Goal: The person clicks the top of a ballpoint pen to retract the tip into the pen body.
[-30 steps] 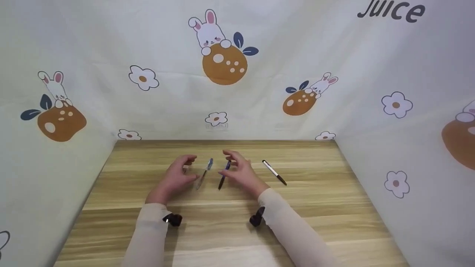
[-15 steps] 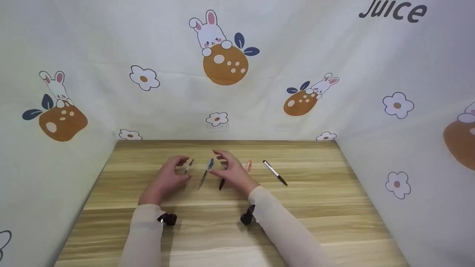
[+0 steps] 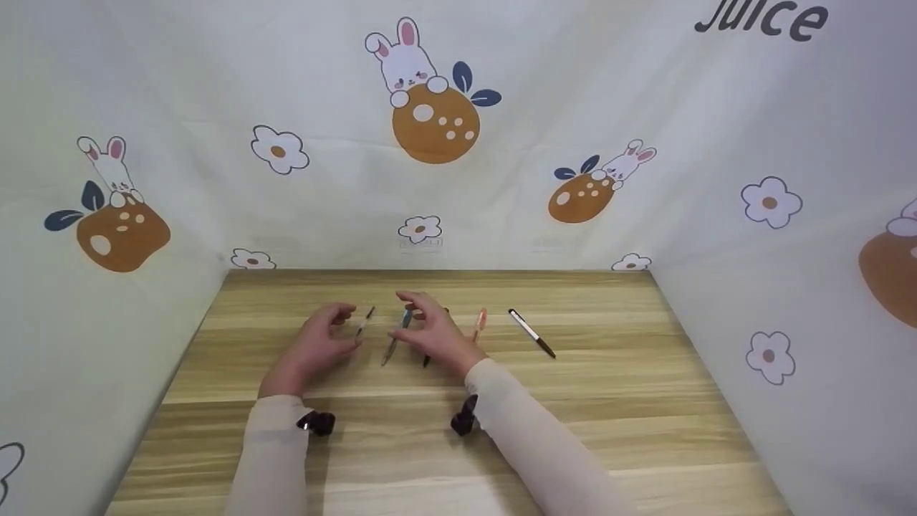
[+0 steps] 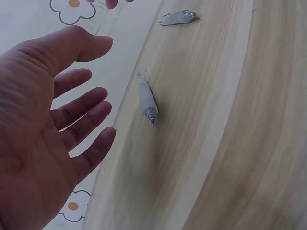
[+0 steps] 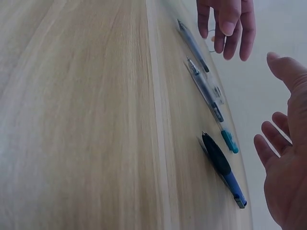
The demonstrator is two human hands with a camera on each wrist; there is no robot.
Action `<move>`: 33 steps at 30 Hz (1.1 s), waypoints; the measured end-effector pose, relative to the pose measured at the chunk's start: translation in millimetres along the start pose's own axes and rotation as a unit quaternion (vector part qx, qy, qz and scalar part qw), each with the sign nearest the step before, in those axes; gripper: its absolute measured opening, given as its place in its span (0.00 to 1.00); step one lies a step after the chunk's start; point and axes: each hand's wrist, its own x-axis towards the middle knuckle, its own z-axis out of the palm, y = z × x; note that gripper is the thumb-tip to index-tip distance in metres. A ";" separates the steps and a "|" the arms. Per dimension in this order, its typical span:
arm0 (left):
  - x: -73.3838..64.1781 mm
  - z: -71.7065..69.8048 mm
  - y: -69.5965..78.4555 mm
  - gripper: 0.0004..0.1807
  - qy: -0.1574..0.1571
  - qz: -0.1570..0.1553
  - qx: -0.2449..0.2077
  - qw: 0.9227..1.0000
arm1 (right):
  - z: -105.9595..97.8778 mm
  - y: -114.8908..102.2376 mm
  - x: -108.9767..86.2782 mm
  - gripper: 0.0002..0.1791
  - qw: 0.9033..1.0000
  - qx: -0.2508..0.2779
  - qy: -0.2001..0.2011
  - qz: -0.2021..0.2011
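My left hand (image 3: 313, 347) hovers with relaxed, spread fingers to the left of a clear pen with dark ends (image 3: 365, 321). Nothing is in its grasp. My right hand (image 3: 438, 335), also loosely spread and holding nothing, is above the table between two pens. Near its fingertips lies a clear pen with a teal end (image 3: 390, 350). Beneath the palm is a black-and-blue pen (image 5: 220, 165), mostly hidden in the head view but plain in the right wrist view. The left wrist view shows the clear pen (image 4: 147, 99) lying apart from the left fingers.
Right of the right hand lie an orange-pink pen (image 3: 481, 322), partly covered by that hand, and a white pen with a black end (image 3: 531, 333). The wood-grain table (image 3: 387, 459) meets a printed cloth wall (image 3: 322, 208) at the back and sides.
Both hands have shifted left, the right one farther, from over the black-and-blue pen toward the teal-ended pen. The dark-ended clear pen and the orange-pink pen have come into sight. The pens stay put.
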 end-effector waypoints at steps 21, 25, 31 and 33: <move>2.7 1.5 -9.6 0.31 -0.003 -0.016 0.031 0.999 | 18.3 -5.2 8.3 0.39 0.999 -0.022 -0.016 -0.018; 6.3 3.8 -13.0 0.29 0.004 -0.016 0.050 0.999 | 18.9 -4.6 7.6 0.39 1.000 -0.017 -0.018 -0.020; 10.3 8.4 -14.8 0.27 0.020 -0.018 0.093 0.995 | 19.6 -5.7 7.5 0.39 0.999 -0.020 -0.017 -0.022; 11.4 10.1 -14.1 0.25 0.025 -0.018 0.103 0.994 | 20.8 -4.9 8.0 0.39 0.999 -0.023 -0.018 -0.023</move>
